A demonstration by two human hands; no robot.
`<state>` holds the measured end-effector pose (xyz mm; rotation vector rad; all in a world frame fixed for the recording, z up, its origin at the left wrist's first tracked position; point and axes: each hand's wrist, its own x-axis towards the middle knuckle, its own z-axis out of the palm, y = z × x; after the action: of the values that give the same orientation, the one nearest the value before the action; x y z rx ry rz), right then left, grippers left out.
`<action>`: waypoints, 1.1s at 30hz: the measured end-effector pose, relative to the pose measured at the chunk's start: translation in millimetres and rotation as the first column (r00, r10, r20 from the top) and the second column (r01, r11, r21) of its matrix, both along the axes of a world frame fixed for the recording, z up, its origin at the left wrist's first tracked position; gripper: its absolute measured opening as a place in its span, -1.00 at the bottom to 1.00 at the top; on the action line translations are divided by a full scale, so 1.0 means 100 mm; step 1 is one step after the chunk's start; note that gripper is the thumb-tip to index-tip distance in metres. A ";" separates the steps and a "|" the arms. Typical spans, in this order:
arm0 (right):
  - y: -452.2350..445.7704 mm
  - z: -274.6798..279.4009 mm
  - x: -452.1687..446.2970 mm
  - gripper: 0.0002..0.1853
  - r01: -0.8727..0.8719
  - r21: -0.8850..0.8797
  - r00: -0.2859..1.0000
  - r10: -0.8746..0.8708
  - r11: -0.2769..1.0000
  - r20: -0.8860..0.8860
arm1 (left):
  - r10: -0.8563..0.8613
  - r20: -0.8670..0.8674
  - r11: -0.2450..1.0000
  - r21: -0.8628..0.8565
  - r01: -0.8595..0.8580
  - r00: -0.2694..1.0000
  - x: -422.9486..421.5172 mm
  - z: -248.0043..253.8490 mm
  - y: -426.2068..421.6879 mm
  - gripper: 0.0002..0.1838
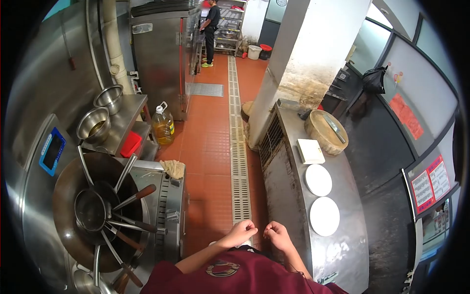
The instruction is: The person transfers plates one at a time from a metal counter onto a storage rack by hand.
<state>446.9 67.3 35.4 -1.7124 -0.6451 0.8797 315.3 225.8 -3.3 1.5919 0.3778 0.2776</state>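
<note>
My left hand (pixel 240 233) is held in front of my body with its fingers curled together. Close by on the right, my right hand (pixel 278 236) is also closed, its thumb against the fingers. A small gap separates the two hands. Whatever may be in either hand is too small or hidden to make out. Below them are my dark red shirt (pixel 240 274) and a bit of black cloth at the waist. Nearest my right hand is a white round plate (pixel 324 216) on the metal counter (pixel 345 250). A second white plate (pixel 318 180) lies beyond it.
At left, a large wok (pixel 66 220) holds several ladles and strainers, handles sticking out. A cloth (pixel 173 169) lies on the stove edge. An oil jug (pixel 163 126) stands on the floor. A cleaver (pixel 334 128) rests on a round chopping block (pixel 318 132). A person (pixel 210 32) stands far back.
</note>
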 end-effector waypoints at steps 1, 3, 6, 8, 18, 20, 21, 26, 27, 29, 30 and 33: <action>0.00 0.00 0.05 -0.91 0.003 -0.006 1.000 -0.003 1.000 0.001 | -0.016 -0.008 1.000 -0.023 0.015 1.000 0.06 -0.01 0.01 -0.77; 0.01 -0.02 0.16 -0.90 0.004 -0.017 1.000 -0.004 1.000 -0.001 | -0.043 -0.030 0.997 -0.069 0.041 0.999 0.17 -0.01 0.04 -0.77; 0.03 0.00 0.32 -0.90 0.019 -0.001 0.999 -0.019 1.000 -0.036 | -0.050 -0.069 0.997 -0.058 0.046 0.996 0.36 -0.01 0.08 -0.77; -0.01 -0.17 0.51 -0.90 0.025 -0.003 0.999 -0.025 1.000 -0.030 | -0.049 -0.070 0.998 -0.047 0.046 0.996 0.51 -0.07 0.11 -0.78; -0.11 -0.01 1.40 -0.94 0.198 0.074 0.976 -0.190 0.977 -0.107 | -0.118 -0.156 0.990 0.052 0.127 0.981 1.54 0.14 0.13 -0.80; -0.26 0.00 1.55 -0.98 0.228 0.060 0.974 -0.227 0.972 -0.023 | -0.167 -0.197 0.983 0.044 0.179 0.966 1.80 0.15 0.06 -0.82; -0.37 -0.03 1.60 -0.95 0.286 0.037 0.957 -0.283 0.958 -0.056 | -0.193 -0.184 0.978 0.039 0.203 0.964 1.93 0.12 0.01 -0.83; -0.95 -0.25 1.80 -0.95 0.435 0.040 0.893 -0.425 0.899 -0.150 | -0.357 -0.226 0.928 0.030 0.372 0.907 2.58 -0.02 -0.29 -0.86; -1.07 -0.38 1.82 -0.95 0.465 0.060 0.884 -0.460 0.883 -0.075 | -0.400 -0.226 0.912 0.003 0.411 0.888 2.71 -0.04 -0.38 -0.85; -1.32 -0.50 1.82 -0.92 0.585 0.019 0.806 -0.578 0.811 -0.129 | -0.473 -0.268 0.865 0.041 0.500 0.839 2.96 0.01 -0.54 -0.84; -1.43 -0.54 1.81 -0.90 0.639 -0.003 0.760 -0.632 0.769 -0.155 | -0.506 -0.289 0.838 0.059 0.543 0.813 3.05 0.02 -0.63 -0.83; -1.72 -0.56 1.76 -0.90 0.738 -0.099 0.664 -0.744 0.668 -0.071 | -0.600 -0.334 0.757 0.055 0.651 0.727 3.33 -0.13 -0.83 -0.83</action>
<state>622.8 -104.6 -20.3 -1.7450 0.1931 0.3844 648.1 142.4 -16.1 1.8388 0.0162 -0.4807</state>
